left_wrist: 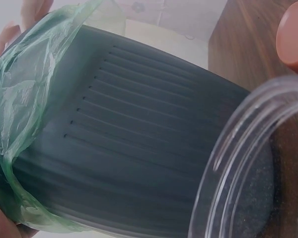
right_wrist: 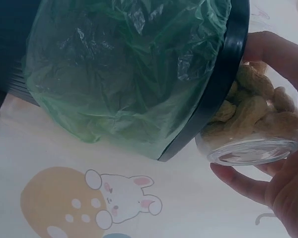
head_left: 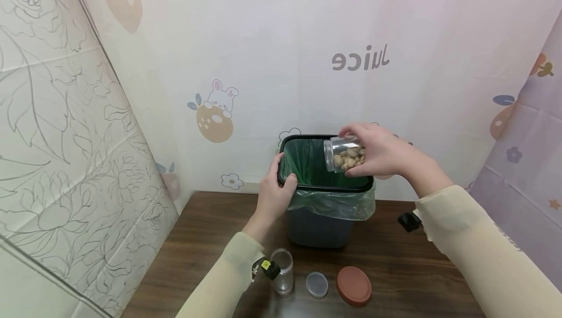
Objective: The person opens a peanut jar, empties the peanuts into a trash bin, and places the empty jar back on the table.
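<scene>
My right hand [head_left: 383, 153] grips a clear jar [head_left: 330, 156] lying on its side over the bin's mouth, its opening turned left. Peanuts in their shells [head_left: 350, 158] fill the lower part of the jar; the right wrist view shows these peanuts [right_wrist: 253, 111] up close behind the jar's round base [right_wrist: 253, 151]. With fingers outside and thumb over the edge, my left hand [head_left: 273, 190] holds the left side of the bin's black rim [head_left: 327, 189]. The dark bin [head_left: 320, 231] stands upright, lined with a green plastic bag [head_left: 338, 205] folded over the rim.
In front of the bin stand an uncapped clear jar [head_left: 283, 276], a small translucent lid [head_left: 317, 285] and a red-brown round lid [head_left: 353, 285] on the wooden table [head_left: 210, 230]. A printed curtain [head_left: 263, 54] hangs close behind the bin.
</scene>
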A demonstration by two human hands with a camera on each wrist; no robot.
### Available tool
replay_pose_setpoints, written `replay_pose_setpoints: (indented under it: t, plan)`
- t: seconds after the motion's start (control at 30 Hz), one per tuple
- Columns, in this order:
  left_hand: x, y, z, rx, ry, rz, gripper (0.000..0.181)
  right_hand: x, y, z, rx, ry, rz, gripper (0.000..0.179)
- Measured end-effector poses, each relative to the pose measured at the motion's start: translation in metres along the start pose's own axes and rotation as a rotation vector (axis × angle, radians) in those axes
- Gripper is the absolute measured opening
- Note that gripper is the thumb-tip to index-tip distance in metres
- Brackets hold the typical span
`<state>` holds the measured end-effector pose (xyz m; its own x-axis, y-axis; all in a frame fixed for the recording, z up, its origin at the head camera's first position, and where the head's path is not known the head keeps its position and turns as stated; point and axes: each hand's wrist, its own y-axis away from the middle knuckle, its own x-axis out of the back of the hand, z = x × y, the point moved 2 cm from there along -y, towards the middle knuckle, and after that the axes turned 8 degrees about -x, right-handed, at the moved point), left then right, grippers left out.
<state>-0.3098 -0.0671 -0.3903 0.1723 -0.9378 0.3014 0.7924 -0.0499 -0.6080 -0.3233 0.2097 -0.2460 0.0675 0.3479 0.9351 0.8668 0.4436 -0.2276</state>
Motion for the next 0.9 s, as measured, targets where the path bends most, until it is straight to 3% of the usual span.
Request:
replay_pose_setpoints:
  t: [0.23,0.9]
  plan:
    - [-0.0003,0.0004,-0.0005,0.006,0.003,0.000,0.068,-0.0039,-0.0036,-0.0015,0.041,0.016,0.013,0.084]
    - [-0.0004,0.0011,-0.0009,-0.003,0.000,0.004,0.066,-0.0080,-0.0059,-0.0070,0.033,0.059,0.005,0.079]
